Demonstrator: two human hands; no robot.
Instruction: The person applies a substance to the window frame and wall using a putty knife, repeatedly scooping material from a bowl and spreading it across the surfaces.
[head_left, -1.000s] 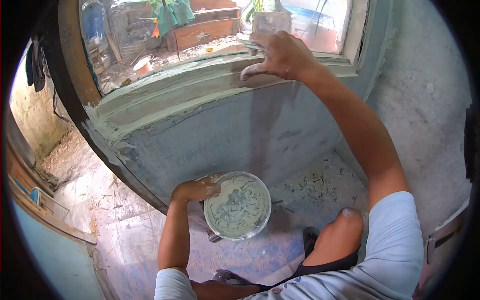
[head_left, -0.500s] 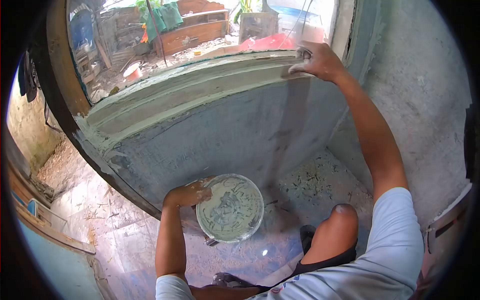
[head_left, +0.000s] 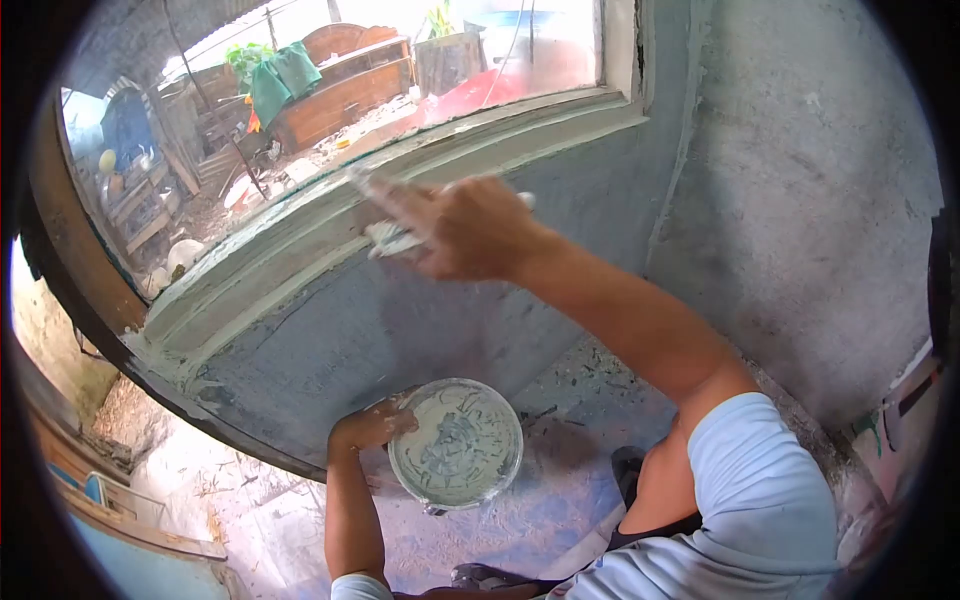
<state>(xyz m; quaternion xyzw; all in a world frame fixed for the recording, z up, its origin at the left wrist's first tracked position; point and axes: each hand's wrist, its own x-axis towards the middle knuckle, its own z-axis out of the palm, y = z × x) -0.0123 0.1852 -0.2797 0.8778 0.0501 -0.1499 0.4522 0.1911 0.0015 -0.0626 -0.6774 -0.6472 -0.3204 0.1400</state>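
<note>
In the head view my left hand (head_left: 378,425) grips the left rim of a round bucket (head_left: 515,465), with my fingertips over its edge. Pale greenish paste (head_left: 458,445) coats the inside of the bucket. My right hand (head_left: 465,228) is raised at the window's lower frame, fingers pointing left and smeared with paste. It is closed round a whitish, paste-smeared tool (head_left: 395,240) whose kind is blurred and mostly hidden by my hand. The ledge of the window frame (head_left: 260,270) bears smooth greenish-grey paste, and my right fingers are at or just over it.
A grey plastered wall (head_left: 330,345) lies below the window. Another rough wall (head_left: 800,200) rises on the right. Scraps and dried crumbs litter the floor (head_left: 270,515). Behind the glass stand a wooden bed frame (head_left: 345,95) and a green cloth (head_left: 282,85).
My right hand has swept left and down along the window frame from its right end. My left hand and the bucket appear slightly lower as the view shifts.
</note>
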